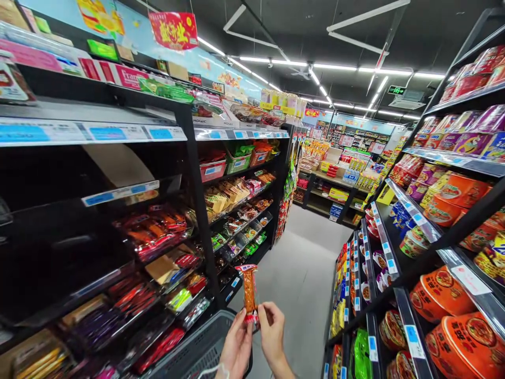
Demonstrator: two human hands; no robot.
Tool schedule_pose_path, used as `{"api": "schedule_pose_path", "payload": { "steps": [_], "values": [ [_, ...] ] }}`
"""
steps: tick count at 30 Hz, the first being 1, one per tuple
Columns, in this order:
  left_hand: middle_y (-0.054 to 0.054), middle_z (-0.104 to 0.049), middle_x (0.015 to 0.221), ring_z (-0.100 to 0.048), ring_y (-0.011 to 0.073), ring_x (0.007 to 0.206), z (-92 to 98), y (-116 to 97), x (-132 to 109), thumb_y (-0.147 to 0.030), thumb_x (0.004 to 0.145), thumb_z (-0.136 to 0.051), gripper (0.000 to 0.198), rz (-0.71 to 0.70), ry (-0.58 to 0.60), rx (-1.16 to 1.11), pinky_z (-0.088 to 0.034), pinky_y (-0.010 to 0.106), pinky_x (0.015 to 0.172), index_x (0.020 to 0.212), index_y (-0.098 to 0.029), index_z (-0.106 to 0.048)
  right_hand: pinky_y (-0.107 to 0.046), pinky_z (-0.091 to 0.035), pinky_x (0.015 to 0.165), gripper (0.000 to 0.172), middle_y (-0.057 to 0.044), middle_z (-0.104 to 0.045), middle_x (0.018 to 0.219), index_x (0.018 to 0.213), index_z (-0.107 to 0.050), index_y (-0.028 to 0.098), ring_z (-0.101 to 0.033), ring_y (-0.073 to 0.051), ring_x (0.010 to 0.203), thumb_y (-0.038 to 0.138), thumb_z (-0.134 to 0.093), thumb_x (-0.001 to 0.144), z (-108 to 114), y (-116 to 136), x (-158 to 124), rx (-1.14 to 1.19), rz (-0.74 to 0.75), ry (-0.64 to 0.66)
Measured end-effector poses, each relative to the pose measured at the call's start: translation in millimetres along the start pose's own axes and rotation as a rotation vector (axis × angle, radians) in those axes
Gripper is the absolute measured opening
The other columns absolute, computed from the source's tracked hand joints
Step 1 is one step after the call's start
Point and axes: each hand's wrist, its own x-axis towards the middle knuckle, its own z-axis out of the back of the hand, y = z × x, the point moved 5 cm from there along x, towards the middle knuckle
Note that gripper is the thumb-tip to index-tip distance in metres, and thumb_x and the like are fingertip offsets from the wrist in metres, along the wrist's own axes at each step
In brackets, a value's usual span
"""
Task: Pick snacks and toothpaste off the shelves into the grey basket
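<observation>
A slim, clear-and-red snack packet (250, 292) with a brown, textured strip of food inside stands upright between my hands. My left hand (237, 342) pinches its lower end from the left. On the other side, my right hand (271, 332) has thumb and fingers closed at the packet's lower right edge. Below and left of my hands is a grey plastic shopping basket (197, 345), partly cut off by the frame; a whitish band crosses near my left wrist.
Snack shelves (203, 221) line the left side, with packets in trays and boxes. Shelves of cup and bucket noodles (445, 295) stand close on the right. A grey floor aisle (311, 247) runs between them towards a low display counter (339, 181).
</observation>
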Motion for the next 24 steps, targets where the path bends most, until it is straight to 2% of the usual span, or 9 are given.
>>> {"api": "schedule_pose_path", "payload": {
  "steps": [3,11,14,19,24],
  "values": [
    [0.005,-0.071,0.082,-0.072,0.0122,0.069,-4.6,-1.2,-2.7,-0.005,0.087,-0.064,0.007,0.011,-0.006,-0.007,-0.061,0.017,0.063,0.086,-0.012,-0.065,-0.021,-0.046,0.052,0.042,-0.002,-0.059,0.070,0.080,-0.067,0.015,-0.052,-0.013,0.061,0.056,-0.064,0.089,1.6,5.1,-0.3,0.031,-0.003,-0.018],
    [0.003,-0.071,0.084,-0.071,0.0114,0.068,-18.0,0.0,-11.9,-0.005,0.087,-0.065,0.009,0.018,0.093,0.034,-0.060,0.018,0.063,0.088,-0.014,-0.064,-0.021,-0.043,0.050,0.043,0.000,-0.056,0.072,0.085,-0.064,0.018,-0.048,-0.011,0.057,0.060,-0.063,0.088,5.2,7.2,-4.2,0.158,-0.061,-0.057],
    [0.003,-0.070,0.083,-0.070,0.0122,0.068,-24.8,-2.1,-15.8,-0.008,0.080,-0.074,0.013,-0.005,0.167,0.069,-0.058,0.020,0.064,0.085,-0.014,-0.064,-0.021,-0.042,0.049,0.041,0.001,-0.056,0.072,0.086,-0.063,0.018,-0.046,-0.011,0.056,0.059,-0.063,0.089,5.2,9.9,-4.0,0.205,-0.075,-0.044],
    [0.002,-0.070,0.083,-0.066,0.0121,0.068,-37.5,-8.6,-24.3,-0.023,0.062,-0.091,0.034,-0.090,0.271,0.128,-0.055,0.022,0.064,0.079,-0.013,-0.064,-0.021,-0.039,0.049,0.038,0.002,-0.054,0.070,0.085,-0.062,0.017,-0.043,-0.010,0.055,0.056,-0.066,0.088,9.1,14.2,-2.7,0.243,-0.071,-0.067],
    [0.002,-0.069,0.080,-0.064,0.0118,0.067,-45.2,-12.8,-28.8,-0.031,0.057,-0.094,0.039,-0.153,0.293,0.180,-0.052,0.020,0.060,0.073,-0.013,-0.063,-0.021,-0.039,0.049,0.039,0.002,-0.055,0.070,0.087,-0.063,0.016,-0.044,-0.009,0.053,0.055,-0.068,0.087,13.2,12.5,-5.0,0.254,-0.102,-0.123]
  ]
}}
